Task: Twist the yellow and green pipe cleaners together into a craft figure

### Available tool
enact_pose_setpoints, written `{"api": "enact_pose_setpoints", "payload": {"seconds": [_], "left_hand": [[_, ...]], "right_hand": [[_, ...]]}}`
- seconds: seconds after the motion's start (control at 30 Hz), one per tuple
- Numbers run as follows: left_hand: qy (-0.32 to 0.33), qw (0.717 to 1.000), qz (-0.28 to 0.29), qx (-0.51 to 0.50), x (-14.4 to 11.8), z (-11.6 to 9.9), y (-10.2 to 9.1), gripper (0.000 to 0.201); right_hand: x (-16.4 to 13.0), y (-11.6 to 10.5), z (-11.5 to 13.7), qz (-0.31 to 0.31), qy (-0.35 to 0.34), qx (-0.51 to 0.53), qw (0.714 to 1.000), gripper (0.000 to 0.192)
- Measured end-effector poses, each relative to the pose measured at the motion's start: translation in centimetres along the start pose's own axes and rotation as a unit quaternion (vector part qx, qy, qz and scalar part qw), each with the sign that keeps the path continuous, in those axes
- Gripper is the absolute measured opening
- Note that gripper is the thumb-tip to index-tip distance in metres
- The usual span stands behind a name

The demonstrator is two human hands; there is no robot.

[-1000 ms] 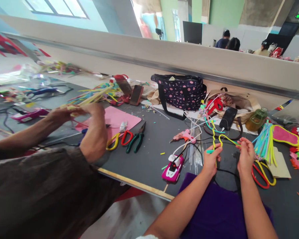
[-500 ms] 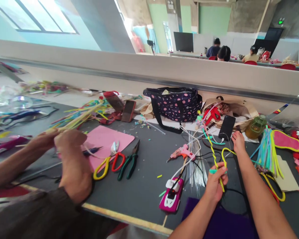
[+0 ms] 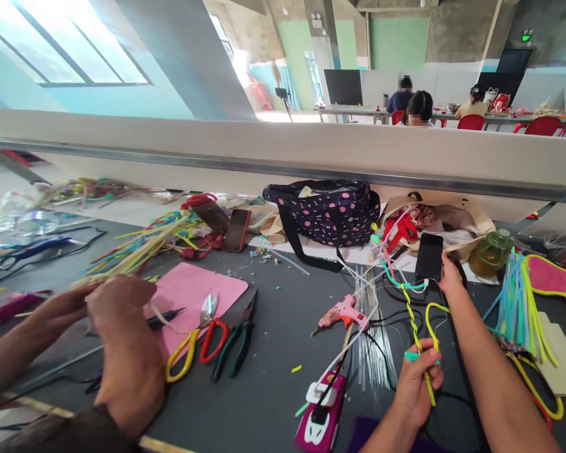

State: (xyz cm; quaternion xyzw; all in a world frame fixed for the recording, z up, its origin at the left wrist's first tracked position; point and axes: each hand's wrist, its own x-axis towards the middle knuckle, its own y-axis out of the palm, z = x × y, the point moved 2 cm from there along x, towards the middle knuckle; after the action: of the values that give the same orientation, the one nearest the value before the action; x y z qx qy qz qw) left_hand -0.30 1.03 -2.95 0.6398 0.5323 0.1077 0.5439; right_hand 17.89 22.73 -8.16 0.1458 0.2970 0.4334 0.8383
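Right hand (image 3: pixel 449 275) reached phone (image 3: pixel 429 255); grey table (image 3: pixel 273 333) cluttered.

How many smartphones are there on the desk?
2. The black smartphone is beside the person's right hand; the red-edged smartphone is propped up left of the dark patterned bag. More could be hidden in the clutter.

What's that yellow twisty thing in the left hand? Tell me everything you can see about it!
The yellow twisty stem is bright, thin and looks soft and fuzzy, like pipe cleaner. It's wound into a spiral and tilts a little. The left hand pinches it near the bottom, with a short end poking out below. A teal piece sits at the pinch. Beside it, a smooth yellow curve bends towards the right forearm; I can't tell if that's the same piece.
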Motion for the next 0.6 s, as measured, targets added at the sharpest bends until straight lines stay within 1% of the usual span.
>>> {"api": "enact_pose_setpoints", "payload": {"seconds": [0.1,0.13,0.23,0.3,0.37,0.43,0.6], "left_hand": [[-0.002,1.0,0.002,-0.004,0.0,-0.2,0.1,0.036],[-0.003,1.0,0.003,-0.005,0.0,-0.2,0.1,0.035],[-0.001,1.0,0.006,-0.006,0.0,-0.3,0.2,0.034],[-0.002,1.0,0.006,-0.007,0.0,-0.4,0.1,0.034],[-0.002,1.0,0.005,-0.007,0.0,-0.4,0.1,0.034],[-0.005,1.0,0.005,-0.006,0.0,-0.4,0.1,0.034],[-0.013,1.0,0.006,-0.008,-0.1,-0.3,0.1,0.036]], "right_hand": [[-0.8,0.6,-0.3,0.033,0.052,0.02,0.998,0.034],[-1.2,0.9,-0.4,0.057,0.072,0.043,0.995,0.037],[-2.5,2.0,-0.4,0.171,0.098,0.126,0.972,0.047],[-3.2,2.4,-0.2,0.222,0.1,0.157,0.957,0.053],[-3.6,2.6,-0.1,0.238,0.103,0.163,0.952,0.059],[-3.7,2.5,0.1,0.234,0.105,0.156,0.954,0.063],[-3.6,2.4,0.8,0.235,0.105,0.138,0.956,0.061]]}}
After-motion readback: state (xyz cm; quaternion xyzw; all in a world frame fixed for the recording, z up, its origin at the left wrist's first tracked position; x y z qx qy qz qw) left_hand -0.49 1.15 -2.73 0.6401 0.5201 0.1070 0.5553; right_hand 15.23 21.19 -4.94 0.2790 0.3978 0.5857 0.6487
